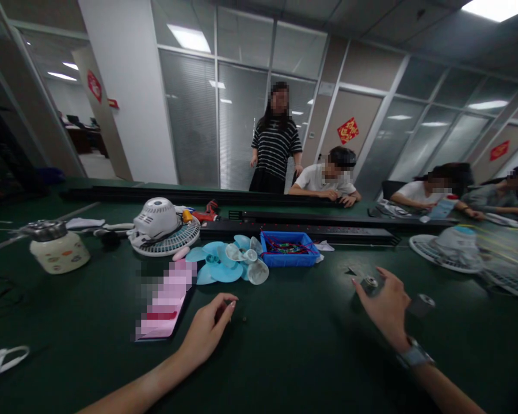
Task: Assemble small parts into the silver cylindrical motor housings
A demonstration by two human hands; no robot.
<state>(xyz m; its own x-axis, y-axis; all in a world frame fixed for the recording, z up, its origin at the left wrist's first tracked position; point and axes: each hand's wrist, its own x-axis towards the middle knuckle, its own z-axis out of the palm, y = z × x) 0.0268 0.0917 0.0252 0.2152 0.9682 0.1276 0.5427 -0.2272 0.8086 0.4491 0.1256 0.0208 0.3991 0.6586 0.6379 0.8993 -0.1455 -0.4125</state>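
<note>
My right hand (388, 305), with a watch on its wrist, is open. Its thumb and fingers are spread on both sides of a small metal cylinder like a motor (370, 283) standing on the green table; I cannot tell whether they touch it. A second such cylinder (422, 305) stands just right of that hand. My left hand (209, 325) rests near the table's middle, fingers curled in toward the thumb, and nothing shows in it. A tiny piece (244, 319) lies beside its fingertips. Left of it is a pink, partly blurred-out flat object (168, 305).
Blue fan blades (220, 261) lie beside a blue bin (290, 256) of wires. A white fan head (157, 218) and a patterned jar (59, 253) stand left; another fan head (457, 247) lies right. Long black bars (311, 230) cross the table. Several people are across it.
</note>
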